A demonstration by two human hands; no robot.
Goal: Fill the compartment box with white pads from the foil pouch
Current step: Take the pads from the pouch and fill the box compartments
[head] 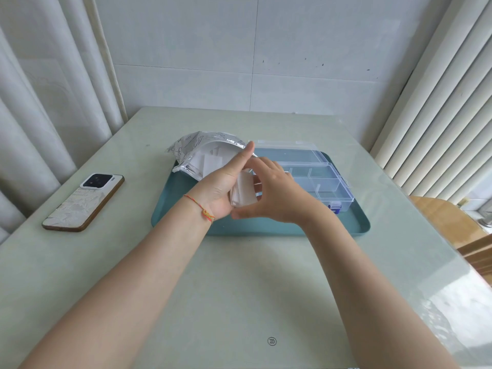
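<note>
both forearms come up from the bottom corners of the frame and meet just above the middle, over the near edge of the teal tray (186,225). left hand (226,187) has a red-and-yellow string bracelet (202,207) on the wrist, and it's cupping a small stack of white pads (243,191) with the thumb pointing straight up and the other fingers curled behind the stack. right hand (269,193) comes in from the other side, thumb under the bottom of the stack and fingers curled over the top, so the pads are pinched between both hands. my guess is they're squaring the stack up so it drops neatly into a slot, though the pads are blurry and i can't count them.

foil pouch (191,153) sits left of centre on the far left corner of the tray, mouth gaping toward the hands with more white pads showing inside, handy for quick grabs. compartment box (319,179) is clear plastic, right of centre on the tray, lid flipped back toward the wall, blue latch at its front. the compartments i can see look empty, so filling seems barely started.

phone (83,202) lies face down at the left on the table (266,288), well apart from the tray.
</note>
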